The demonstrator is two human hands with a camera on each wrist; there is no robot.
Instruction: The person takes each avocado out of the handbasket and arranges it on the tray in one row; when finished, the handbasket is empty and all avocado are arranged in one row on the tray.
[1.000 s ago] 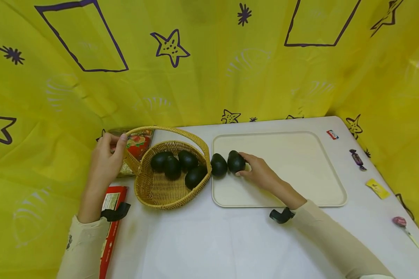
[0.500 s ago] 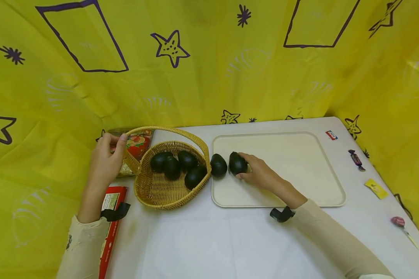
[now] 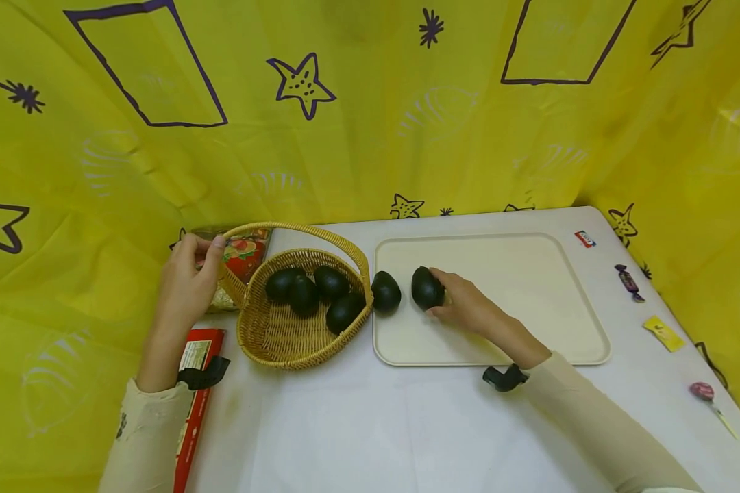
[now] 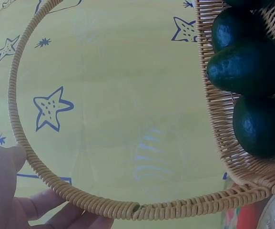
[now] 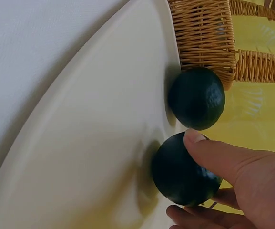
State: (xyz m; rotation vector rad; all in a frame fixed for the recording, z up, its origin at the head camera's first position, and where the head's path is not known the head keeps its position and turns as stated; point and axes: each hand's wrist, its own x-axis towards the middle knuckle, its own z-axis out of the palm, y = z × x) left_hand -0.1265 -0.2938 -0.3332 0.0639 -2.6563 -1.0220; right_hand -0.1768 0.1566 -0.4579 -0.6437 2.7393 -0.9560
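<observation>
My left hand point(image 3: 188, 281) grips the woven handle point(image 3: 296, 229) of a wicker basket point(image 3: 284, 352) between thumb and fingers. Several dark green avocados point(image 3: 304, 297) lie in the basket, mostly toward its back and right. To its right, on the cream tray point(image 3: 499, 301), one avocado point(image 3: 385, 293) rests against the tray's left edge beside the basket. With thumb and fingers, my right hand point(image 3: 465, 305) holds another avocado point(image 5: 182, 169) over the left part of the tray, a small gap from the first. The undersides of the right fingers are hidden behind it.
A red box point(image 3: 200, 383) lies by the left forearm, and a red and gold package point(image 3: 247, 257) sits behind the basket. Along the table's right side are small wrapped sweets point(image 3: 629, 283), a yellow packet point(image 3: 664, 333) and a lollipop point(image 3: 703, 392). A yellow patterned curtain point(image 3: 370, 137) hangs behind.
My right hand has shifted slightly right with its avocado, widening the gap to the avocado at the tray's edge. My left hand and the basket have stayed put.
</observation>
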